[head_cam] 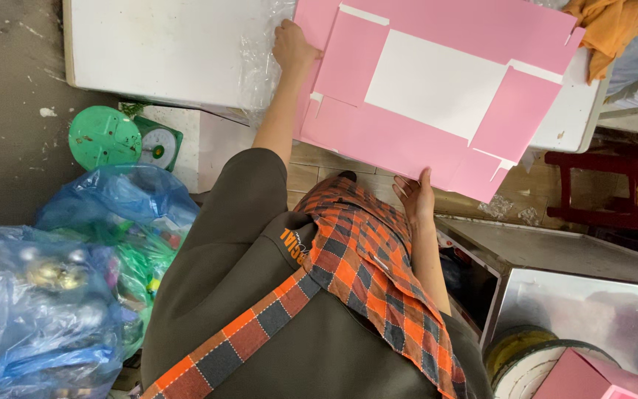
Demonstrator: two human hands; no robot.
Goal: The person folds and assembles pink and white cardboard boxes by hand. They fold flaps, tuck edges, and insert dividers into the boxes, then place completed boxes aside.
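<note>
A large flat pink cardboard box blank lies partly on a white table, its flaps folded in around a white middle panel. My left hand grips the blank's left edge near the top. On the blank's near edge, which overhangs the table, my right hand holds it with the fingers on the pink card. My olive shirt and orange plaid cloth fill the lower middle of the view.
Clear plastic wrap lies on the table by my left hand. An orange cloth sits at the top right. A green scale and blue plastic bags are on the left; a red stool, metal box and another pink box on the right.
</note>
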